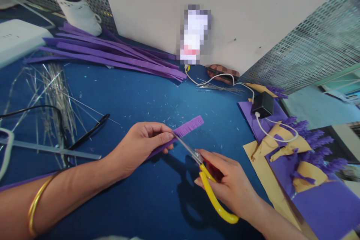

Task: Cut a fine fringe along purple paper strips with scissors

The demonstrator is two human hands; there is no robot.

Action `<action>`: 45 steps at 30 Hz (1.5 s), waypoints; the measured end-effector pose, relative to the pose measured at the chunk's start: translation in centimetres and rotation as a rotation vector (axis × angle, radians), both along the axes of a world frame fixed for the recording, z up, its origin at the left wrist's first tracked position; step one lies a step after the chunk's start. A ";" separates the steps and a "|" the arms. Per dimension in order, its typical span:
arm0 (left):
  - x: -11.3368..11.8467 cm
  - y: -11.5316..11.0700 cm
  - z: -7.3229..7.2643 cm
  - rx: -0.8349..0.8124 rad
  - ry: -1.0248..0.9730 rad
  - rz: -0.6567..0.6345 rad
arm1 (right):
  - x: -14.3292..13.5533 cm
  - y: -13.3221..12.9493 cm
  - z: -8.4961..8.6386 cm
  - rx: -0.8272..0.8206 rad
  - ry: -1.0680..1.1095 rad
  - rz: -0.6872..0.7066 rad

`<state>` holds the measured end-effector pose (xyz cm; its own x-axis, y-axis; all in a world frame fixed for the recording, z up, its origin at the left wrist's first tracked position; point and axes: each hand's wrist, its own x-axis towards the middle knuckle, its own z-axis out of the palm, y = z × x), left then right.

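My left hand (153,138) pinches a long purple paper strip (189,126) between thumb and fingers. Fine cuts run along the lower edge of its free end, giving a fringe. In my right hand (225,180) is a pair of scissors (215,198) with yellow handles. The blades point up and left and meet the strip's edge right beside my left thumb; whether they are parted is hard to make out. Behind my left hand the strip carries on past my forearm to the left edge of the view.
Several uncut purple strips (112,50) lie at the back left near a white cup (80,13). Thin wires (57,93) are heaped on the left. A lit phone (194,35) leans against the panel. Purple flowers in brown wraps (308,174) and a black charger (263,105) are right.
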<state>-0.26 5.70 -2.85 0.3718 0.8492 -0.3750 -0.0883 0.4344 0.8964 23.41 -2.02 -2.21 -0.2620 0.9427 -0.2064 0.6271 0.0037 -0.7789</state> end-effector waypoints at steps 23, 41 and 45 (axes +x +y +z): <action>0.2 -0.3 0.7 0.025 0.066 0.012 | -0.4 0.6 1.0 -0.145 0.109 -0.062; 0.1 -0.1 0.4 0.013 0.042 -0.028 | -0.3 0.7 1.2 -0.254 0.168 -0.042; 0.1 0.0 0.3 0.000 -0.004 -0.031 | -0.4 0.7 1.2 -0.314 0.258 -0.077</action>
